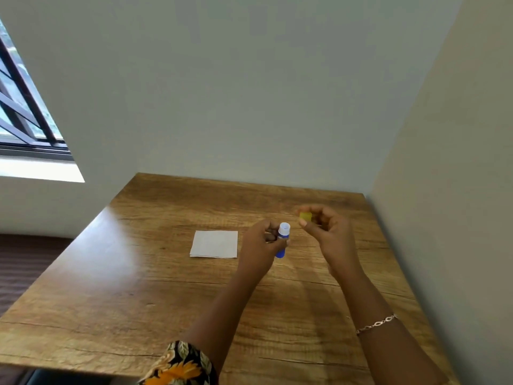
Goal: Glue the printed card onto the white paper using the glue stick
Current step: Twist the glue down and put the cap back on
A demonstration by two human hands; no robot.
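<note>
so the table [172,276] is a wood-grain top, warm brown with darker streaks and a few long crack-like lines running across it. It's pushed into the corner, far edge against the back wall and right side along the other wall. There's a bright patch of glare over the left part. The only thing actually lying on it is the white paper [214,244], a squarish sheet sitting flat around the middle, towards the far half, edges roughly lined up with the table's

One paper [214,243], one glue stick [282,240], one cap [305,216]
</note>
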